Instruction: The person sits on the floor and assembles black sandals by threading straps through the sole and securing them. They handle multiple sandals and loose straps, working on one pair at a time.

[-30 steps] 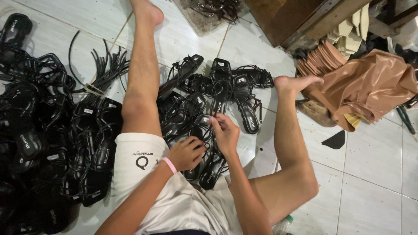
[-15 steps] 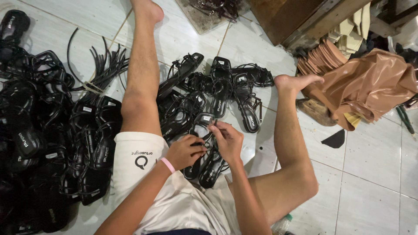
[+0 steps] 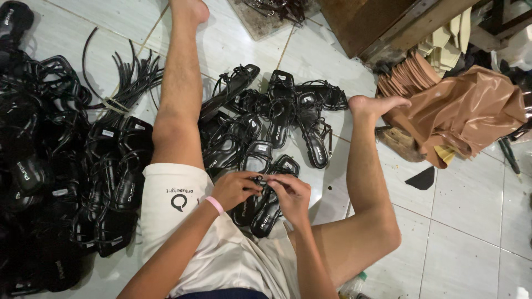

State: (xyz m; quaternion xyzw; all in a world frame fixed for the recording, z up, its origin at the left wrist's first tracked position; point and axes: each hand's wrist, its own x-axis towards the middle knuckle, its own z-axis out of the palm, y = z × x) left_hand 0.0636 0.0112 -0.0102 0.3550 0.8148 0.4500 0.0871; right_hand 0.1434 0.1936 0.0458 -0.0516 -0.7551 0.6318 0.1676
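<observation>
**Both hands close on one sandal strap**

Where the left hand (image 3: 235,190) lay lower on the sandals a second ago and the right hand (image 3: 291,194) worked alone above it, the two have now come together, fingertips meeting over the thin black strap (image 3: 260,180) of a black sandal (image 3: 270,199) that lies between the person's thighs. Each hand pinches that strap from its own side (how firmly the fingers close cannot be told, since the knuckles hide the tips). Judging by this, the work has moved from picking a sandal out to handling a small part of it with both hands.

Just beyond the held sandal, farther from the body, a loose pile of black sandals (image 3: 277,113) fills the floor between the two bare legs. Left of the held sandal, past the left thigh, a much larger heap of black sandals (image 3: 66,182) crowds the tiles, with a bundle of loose black straps (image 3: 124,83) above it. Right of the held sandal, past the bent right knee, the white tiled floor (image 3: 465,232) shows bare patches, and farther off sit a crumpled tan sheet (image 3: 465,111) and a fan of brown insoles (image 3: 407,77).
</observation>
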